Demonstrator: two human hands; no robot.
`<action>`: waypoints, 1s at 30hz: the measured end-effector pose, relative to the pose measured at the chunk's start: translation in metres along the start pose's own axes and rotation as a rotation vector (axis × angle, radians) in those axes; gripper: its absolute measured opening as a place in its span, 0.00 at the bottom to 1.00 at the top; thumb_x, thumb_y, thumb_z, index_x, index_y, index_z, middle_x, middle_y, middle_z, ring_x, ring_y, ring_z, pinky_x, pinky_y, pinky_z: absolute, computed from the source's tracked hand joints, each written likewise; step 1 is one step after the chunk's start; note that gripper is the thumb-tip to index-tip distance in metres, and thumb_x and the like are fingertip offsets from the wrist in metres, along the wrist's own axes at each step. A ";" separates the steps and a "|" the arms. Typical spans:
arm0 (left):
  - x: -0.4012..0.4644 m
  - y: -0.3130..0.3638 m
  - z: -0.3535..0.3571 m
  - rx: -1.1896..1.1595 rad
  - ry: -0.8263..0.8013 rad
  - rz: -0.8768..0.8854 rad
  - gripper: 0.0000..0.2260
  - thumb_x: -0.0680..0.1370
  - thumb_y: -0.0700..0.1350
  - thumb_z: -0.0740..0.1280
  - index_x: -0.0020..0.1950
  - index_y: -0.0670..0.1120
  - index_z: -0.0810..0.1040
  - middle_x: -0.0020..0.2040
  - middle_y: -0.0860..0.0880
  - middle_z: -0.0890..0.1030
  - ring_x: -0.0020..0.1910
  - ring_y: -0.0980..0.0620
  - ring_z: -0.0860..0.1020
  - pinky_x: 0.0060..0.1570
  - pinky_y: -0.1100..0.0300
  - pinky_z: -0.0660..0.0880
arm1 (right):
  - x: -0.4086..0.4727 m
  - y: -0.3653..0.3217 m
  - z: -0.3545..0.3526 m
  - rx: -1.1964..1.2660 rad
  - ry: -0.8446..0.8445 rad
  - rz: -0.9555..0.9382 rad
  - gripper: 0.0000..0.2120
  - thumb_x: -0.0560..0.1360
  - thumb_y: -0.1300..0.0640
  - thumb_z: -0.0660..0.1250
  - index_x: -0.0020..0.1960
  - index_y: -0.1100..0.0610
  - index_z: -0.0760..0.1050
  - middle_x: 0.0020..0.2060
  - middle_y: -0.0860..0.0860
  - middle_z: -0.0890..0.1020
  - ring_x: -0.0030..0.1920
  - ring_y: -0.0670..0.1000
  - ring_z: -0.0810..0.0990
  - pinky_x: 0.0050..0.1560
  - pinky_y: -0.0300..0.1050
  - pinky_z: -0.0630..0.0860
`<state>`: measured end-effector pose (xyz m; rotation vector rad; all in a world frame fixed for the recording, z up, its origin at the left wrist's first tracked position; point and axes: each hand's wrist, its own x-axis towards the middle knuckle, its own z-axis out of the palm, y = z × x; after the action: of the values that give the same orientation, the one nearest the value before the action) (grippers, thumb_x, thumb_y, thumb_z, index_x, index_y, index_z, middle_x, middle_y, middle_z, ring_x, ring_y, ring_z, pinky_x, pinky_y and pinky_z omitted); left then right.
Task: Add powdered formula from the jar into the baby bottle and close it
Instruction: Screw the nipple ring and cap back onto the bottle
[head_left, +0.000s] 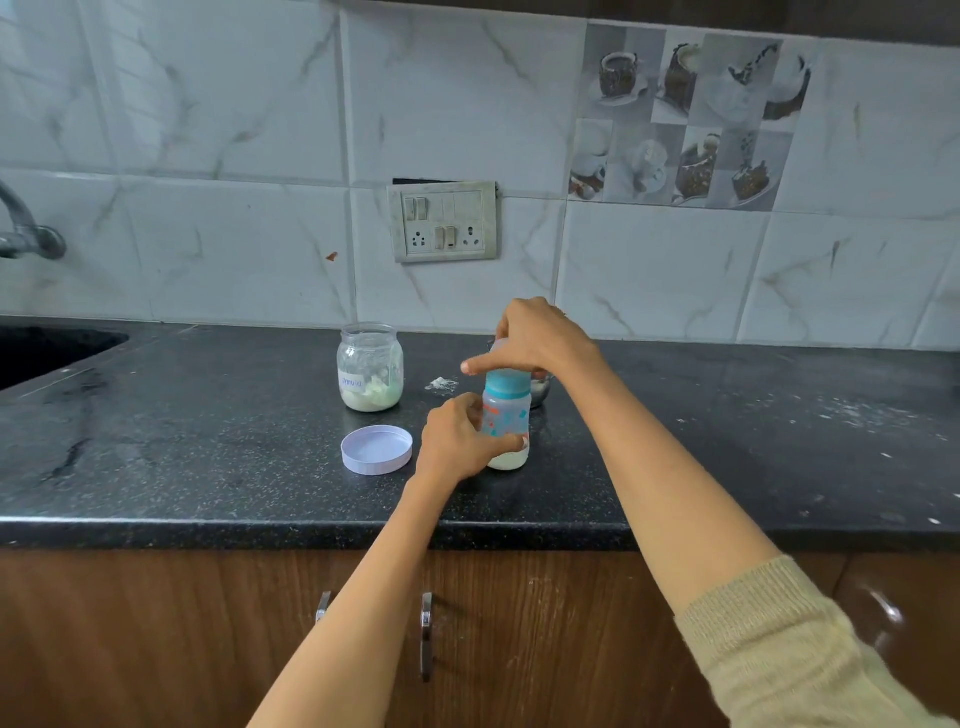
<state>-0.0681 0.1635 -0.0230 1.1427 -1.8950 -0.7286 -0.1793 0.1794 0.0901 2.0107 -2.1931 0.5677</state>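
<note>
A clear baby bottle with a teal collar stands upright on the black counter, pale powder in its bottom. My left hand wraps the bottle's lower body from the left. My right hand is closed over the bottle's top, on its clear cap above the teal collar. The glass formula jar stands open behind and to the left, partly filled with powder. Its white lid lies upside down on the counter just left of my left hand.
A little spilled powder lies between jar and bottle. A small metal bowl sits behind the bottle, mostly hidden. A sink and tap are at far left; a switch panel is on the tiled wall.
</note>
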 end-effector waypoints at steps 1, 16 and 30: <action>-0.001 -0.003 0.000 -0.028 0.000 0.003 0.24 0.63 0.54 0.78 0.54 0.46 0.78 0.45 0.52 0.80 0.44 0.54 0.78 0.44 0.61 0.72 | -0.002 0.009 0.005 0.161 -0.015 -0.004 0.31 0.64 0.36 0.73 0.55 0.58 0.79 0.50 0.53 0.81 0.45 0.51 0.79 0.44 0.46 0.76; -0.018 -0.025 -0.006 0.026 -0.208 0.016 0.53 0.53 0.59 0.81 0.73 0.44 0.64 0.69 0.49 0.73 0.68 0.52 0.72 0.67 0.55 0.69 | -0.016 0.051 0.046 1.038 0.003 -0.085 0.18 0.68 0.61 0.76 0.56 0.58 0.75 0.47 0.50 0.82 0.45 0.46 0.81 0.47 0.45 0.78; -0.018 -0.024 -0.005 -0.007 -0.172 -0.025 0.55 0.53 0.57 0.82 0.74 0.43 0.62 0.69 0.47 0.73 0.68 0.52 0.72 0.66 0.57 0.68 | -0.020 0.062 0.033 0.830 -0.151 -0.118 0.54 0.66 0.64 0.77 0.72 0.38 0.41 0.70 0.55 0.65 0.60 0.55 0.76 0.49 0.60 0.80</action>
<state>-0.0480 0.1691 -0.0454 1.1319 -2.0216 -0.8707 -0.2325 0.1897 0.0414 2.5827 -2.0824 1.5535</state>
